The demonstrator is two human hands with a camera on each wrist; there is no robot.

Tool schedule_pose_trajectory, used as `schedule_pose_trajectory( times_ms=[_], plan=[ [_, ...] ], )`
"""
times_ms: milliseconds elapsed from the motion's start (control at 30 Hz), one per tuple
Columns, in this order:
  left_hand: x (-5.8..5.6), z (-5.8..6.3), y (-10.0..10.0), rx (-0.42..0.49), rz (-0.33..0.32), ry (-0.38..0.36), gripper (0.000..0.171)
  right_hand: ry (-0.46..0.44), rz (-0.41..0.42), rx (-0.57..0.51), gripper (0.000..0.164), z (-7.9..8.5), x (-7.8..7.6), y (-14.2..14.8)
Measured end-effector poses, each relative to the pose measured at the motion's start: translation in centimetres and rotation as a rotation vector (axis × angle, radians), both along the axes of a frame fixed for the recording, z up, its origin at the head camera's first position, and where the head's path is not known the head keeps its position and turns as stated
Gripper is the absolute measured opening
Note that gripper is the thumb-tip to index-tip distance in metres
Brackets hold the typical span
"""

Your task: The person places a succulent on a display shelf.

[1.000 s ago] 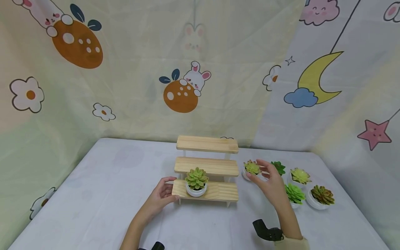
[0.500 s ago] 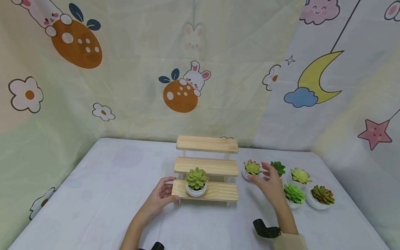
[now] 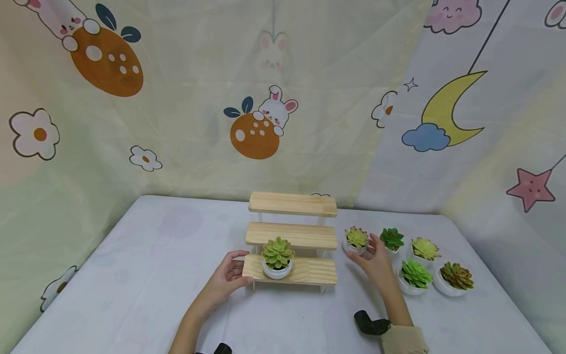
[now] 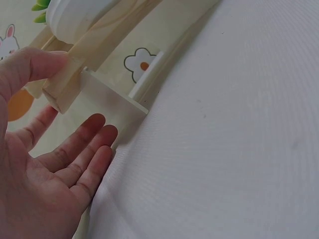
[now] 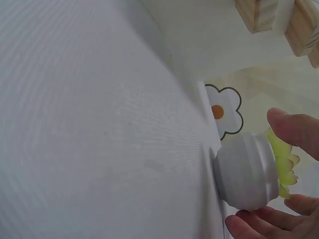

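A three-tier wooden display shelf stands mid-table, with a green succulent in a white pot on its lowest tier. My left hand pinches the left end of that tier; the left wrist view shows the thumb above the plank and the index finger below, other fingers loose. My right hand is at a red-tipped succulent in a white pot, right of the shelf. In the right wrist view its fingers lie against the pot's side, while the thumb appears apart from the pot.
Right of my right hand stand more potted succulents: a dark green one, a pale yellow-green one, a bright green one and a brownish one. A printed curtain hangs behind the white-covered table.
My right hand drew back a little from the red-tipped succulent, then lowered beside its pot. The dark green succulent is more fully visible. My left hand stays on the shelf.
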State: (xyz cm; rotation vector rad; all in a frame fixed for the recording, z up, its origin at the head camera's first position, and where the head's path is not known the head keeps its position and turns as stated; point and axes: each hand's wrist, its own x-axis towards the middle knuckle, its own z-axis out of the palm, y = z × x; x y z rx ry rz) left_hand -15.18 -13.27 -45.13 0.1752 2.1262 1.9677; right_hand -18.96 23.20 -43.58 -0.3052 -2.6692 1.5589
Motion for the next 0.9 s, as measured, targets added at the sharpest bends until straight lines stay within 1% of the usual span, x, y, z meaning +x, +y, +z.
schedule_pose_trajectory(
  times_ms=[133, 267, 467, 733, 900],
  plan=[
    [0.03, 0.02, 0.01, -0.004, 0.0, 0.0, 0.063, -0.011, 0.003, -0.039, 0.096, -0.38, -0.15, 0.07],
    [0.04, 0.01, 0.01, -0.004, 0.003, -0.001, 0.063, -0.02, 0.005, -0.053, 0.096, -0.5, -0.21, 0.17],
    [0.0, 0.0, -0.02, -0.004, 0.012, 0.007, 0.062, -0.029, 0.0, -0.045, 0.091, -0.85, -0.54, 0.33],
    [0.08, 0.11, 0.02, -0.01, 0.016, -0.003, 0.062, -0.067, -0.023, -0.002, 0.079, -0.93, -0.86, 0.56],
    [0.12, 0.3, 0.09, -0.007, 0.012, -0.009, 0.062, -0.08, -0.013, -0.007, 0.081, -0.91, -0.88, 0.82]
  ],
)
